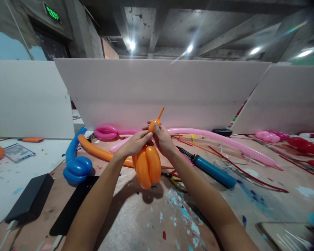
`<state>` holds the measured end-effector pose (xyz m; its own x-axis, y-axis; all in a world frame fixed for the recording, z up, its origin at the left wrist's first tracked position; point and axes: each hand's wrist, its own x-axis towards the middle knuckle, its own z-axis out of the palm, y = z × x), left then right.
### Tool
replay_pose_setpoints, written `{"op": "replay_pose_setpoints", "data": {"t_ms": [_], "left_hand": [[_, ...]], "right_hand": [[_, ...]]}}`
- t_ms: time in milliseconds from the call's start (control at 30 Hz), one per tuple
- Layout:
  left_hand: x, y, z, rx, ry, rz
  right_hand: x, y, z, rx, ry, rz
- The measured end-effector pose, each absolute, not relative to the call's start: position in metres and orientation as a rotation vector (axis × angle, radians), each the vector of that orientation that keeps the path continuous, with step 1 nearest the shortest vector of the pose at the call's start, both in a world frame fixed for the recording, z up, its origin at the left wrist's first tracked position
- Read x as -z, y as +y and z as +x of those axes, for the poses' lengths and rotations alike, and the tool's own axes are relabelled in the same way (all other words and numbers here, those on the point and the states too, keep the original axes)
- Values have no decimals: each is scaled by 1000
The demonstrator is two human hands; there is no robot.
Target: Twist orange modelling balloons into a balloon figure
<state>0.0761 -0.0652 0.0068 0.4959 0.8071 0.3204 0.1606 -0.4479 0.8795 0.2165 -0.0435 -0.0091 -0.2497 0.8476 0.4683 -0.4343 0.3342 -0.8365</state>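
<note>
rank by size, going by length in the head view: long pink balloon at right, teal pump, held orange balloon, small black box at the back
1. long pink balloon
2. teal pump and held orange balloon, too alike to rank
3. small black box

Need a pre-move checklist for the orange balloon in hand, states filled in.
1. Both hands on it: ok, left hand and right hand grip the orange balloon near its top.
2. Loops inflated: ok, the visible ones look full and smooth.
3. Twist secure: cannot tell, fingers cover the join.
4. Thin tail free: ok, it sticks up past the fingers.
5. Scissors well away: not ok, they show right next to the loops; I'd shift them.
6. Pump detached: ok, it lies on the table, nozzle free of the orange balloon.
</note>
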Motion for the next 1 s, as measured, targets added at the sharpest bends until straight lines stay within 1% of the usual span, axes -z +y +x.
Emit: {"op": "replay_pose_setpoints", "data": {"t_ms": [233,367,567,800,1000], "left_hand": [[-8,-67,80,-1084,787,1823],[-6,-63,76,-1119,795,1909],[-6,-67,76,-1134,929,1976],[-9,-74,79,-1206,1041,2094],[-11,-76,81,-1215,986,2144]], "right_hand": [[5,-39,227,-1393,-1494,-427],[5,-35,230,-1305,-1444,-385],[6,-35,232,-1187,-1467,-390],[4,-42,229,-1221,-1450,-305],[5,-43,225,-1258,-1426,-257]]}}
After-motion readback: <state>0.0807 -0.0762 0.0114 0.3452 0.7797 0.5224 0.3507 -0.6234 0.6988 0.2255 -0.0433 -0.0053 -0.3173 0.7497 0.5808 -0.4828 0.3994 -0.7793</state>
